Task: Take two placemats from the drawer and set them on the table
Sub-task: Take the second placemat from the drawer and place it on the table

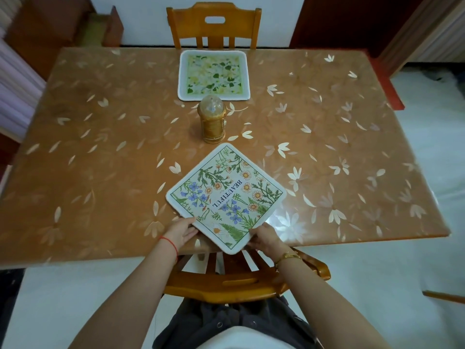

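The desk fills most of my view, an orange-brown top under a glossy cover printed with pale petals. A wooden chair stands at its far side, pushed in against the edge. A second wooden chair is right in front of me at the near side, its back between my body and the desk.

The green placemat lies flat at the far side, squared up in front of the far chair, with a white border around a print of green leaves and yellow. The flowered placemat is on the near side, turned cornerwise like a diamond. It has blue and orange flowers and the word BEAUTIFUL across the middle. Its far corner points at the jar and its near corner sticks out past the desk's near edge, over the chair back.

A small golden jar with a clear domed lid stands upright between the two mats, close to the far corner of the flowered one.

My left hand holds the flowered placemat's near-left edge, and my right hand holds its near-right edge, fingers curled round the rim. A red string circles my left wrist and a gold bracelet my right.
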